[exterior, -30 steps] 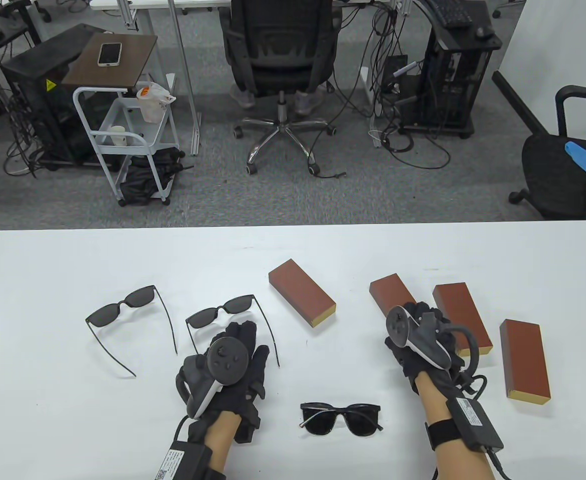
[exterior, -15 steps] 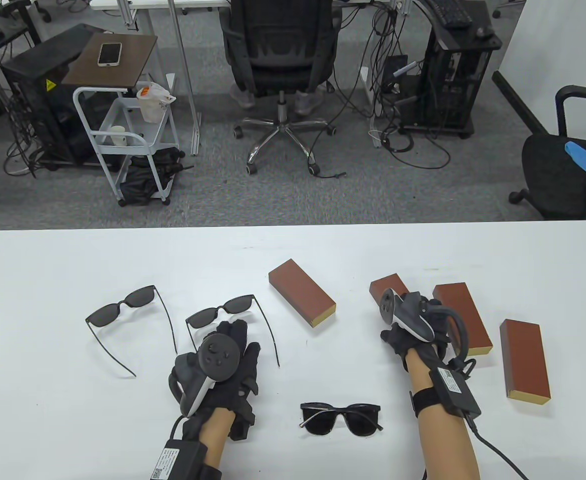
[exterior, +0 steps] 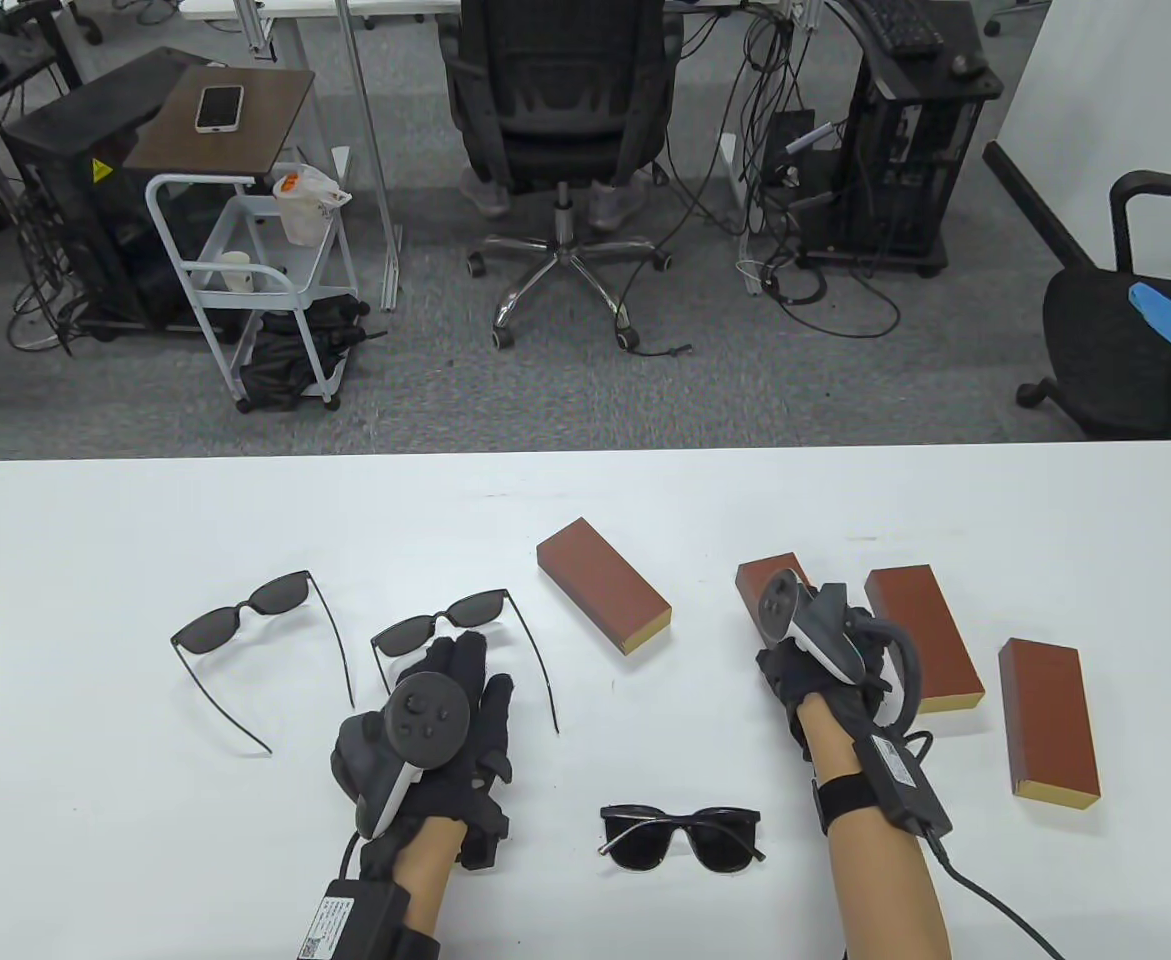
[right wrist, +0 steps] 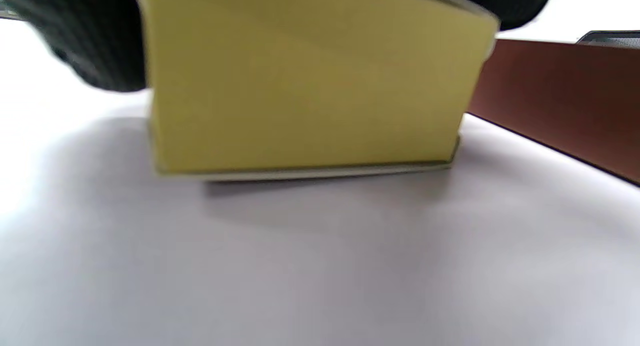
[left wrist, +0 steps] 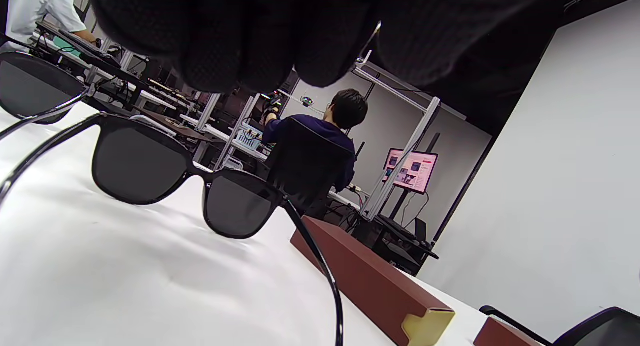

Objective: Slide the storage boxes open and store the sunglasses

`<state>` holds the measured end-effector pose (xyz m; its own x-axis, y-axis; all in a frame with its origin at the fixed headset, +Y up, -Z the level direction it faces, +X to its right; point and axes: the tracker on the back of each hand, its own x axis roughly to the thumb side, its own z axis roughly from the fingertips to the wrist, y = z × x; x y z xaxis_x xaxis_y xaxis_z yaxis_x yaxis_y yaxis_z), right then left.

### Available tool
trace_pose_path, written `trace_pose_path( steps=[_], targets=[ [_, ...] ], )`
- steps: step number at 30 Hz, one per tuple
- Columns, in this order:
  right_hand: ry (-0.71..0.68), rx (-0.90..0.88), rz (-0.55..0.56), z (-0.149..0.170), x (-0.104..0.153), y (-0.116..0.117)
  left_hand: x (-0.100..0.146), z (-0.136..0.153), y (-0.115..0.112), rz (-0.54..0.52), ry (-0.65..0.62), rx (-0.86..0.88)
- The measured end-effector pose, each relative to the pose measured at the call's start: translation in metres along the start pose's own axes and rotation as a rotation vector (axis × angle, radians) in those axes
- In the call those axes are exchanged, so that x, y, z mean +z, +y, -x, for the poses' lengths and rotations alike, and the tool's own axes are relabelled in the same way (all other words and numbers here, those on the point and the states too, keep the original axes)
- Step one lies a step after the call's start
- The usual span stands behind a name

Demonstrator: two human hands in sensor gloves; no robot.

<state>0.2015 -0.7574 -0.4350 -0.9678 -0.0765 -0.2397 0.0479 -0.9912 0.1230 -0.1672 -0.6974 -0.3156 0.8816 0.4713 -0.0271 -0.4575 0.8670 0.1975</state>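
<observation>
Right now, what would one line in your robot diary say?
left hand: over middle sunglasses, grip unclear | right hand: grips second box | boxes: all closed | sunglasses: none stored

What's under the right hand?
A brown box with a yellow end. The right hand covers most of it, so only its far corner shows from above. Whether it is slid open, or what is inside, cannot be seen.
</observation>
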Motion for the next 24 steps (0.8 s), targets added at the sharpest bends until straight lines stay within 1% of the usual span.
trace_pose_path(
  steps=[3,5,8,10,13,17,18,20,21,24],
  targets=[
    [-0.001,-0.049,0.051,0.004,0.005,-0.004,0.001,-0.002,-0.002,0.001,-0.016,-0.008],
    [0.01,-0.144,0.073,0.013,0.009,-0.009,0.002,-0.004,-0.002,0.004,-0.03,-0.012],
    [-0.043,-0.298,0.102,0.028,0.015,-0.017,0.003,-0.007,-0.002,0.001,-0.066,-0.015],
    [-0.079,-0.352,0.122,0.038,0.021,-0.024,0.003,-0.009,-0.003,0.003,-0.089,-0.006],
    [-0.154,-0.376,0.142,0.05,0.032,-0.034,0.004,-0.013,-0.005,0.0,-0.132,0.003],
    [-0.286,-0.43,0.141,0.056,0.05,-0.043,0.006,-0.021,-0.008,0.024,-0.234,0.009],
    [-0.31,-0.441,0.137,0.056,0.053,-0.045,0.007,-0.022,-0.009,0.027,-0.251,0.009],
    [-0.404,-0.494,0.129,0.055,0.065,-0.047,0.008,-0.026,-0.012,0.051,-0.304,0.011],
    [-0.461,-0.517,0.106,0.053,0.07,-0.048,0.009,-0.028,-0.014,0.063,-0.337,0.009],
    [-0.57,-0.529,0.087,0.045,0.086,-0.052,0.011,-0.034,-0.017,0.093,-0.404,-0.001]
  ],
)
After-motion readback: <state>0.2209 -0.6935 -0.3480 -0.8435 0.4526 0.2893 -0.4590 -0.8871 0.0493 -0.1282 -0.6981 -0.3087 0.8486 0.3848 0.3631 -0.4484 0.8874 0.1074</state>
